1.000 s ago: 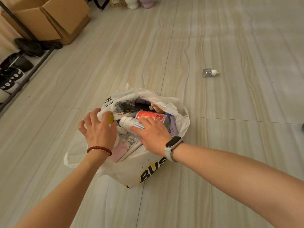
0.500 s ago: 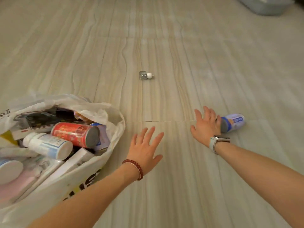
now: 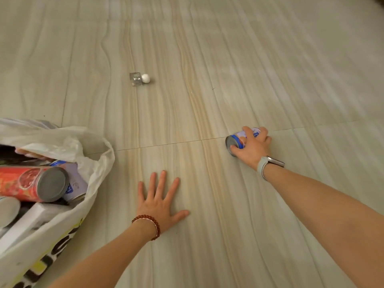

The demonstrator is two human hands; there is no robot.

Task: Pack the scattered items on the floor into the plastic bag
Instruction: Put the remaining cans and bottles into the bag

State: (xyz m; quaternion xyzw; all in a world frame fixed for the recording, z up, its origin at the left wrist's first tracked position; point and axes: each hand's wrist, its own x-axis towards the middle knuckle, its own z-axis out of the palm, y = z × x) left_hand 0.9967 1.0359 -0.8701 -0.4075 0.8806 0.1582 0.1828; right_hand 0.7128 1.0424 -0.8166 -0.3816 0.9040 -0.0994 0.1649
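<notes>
The white plastic bag [image 3: 68,221] sits at the lower left, its mouth open, holding a red can [image 3: 31,182], a white box [image 3: 31,221] and several other items. My right hand [image 3: 252,145] grips a blue-and-white can [image 3: 233,142] lying on its side on the floor at the right. My left hand [image 3: 160,202] rests flat on the floor with fingers spread, between the bag and the can, holding nothing. A small clear bottle with a white round cap [image 3: 139,79] lies farther away on the floor.
Pale wood-grain floor tiles [image 3: 270,69] stretch around the bag and hands. A tile seam runs across just beyond my right hand.
My right hand has closed over the blue-and-white can it was only reaching for. My left hand has come down flat on the floor. The view has shifted slightly closer.
</notes>
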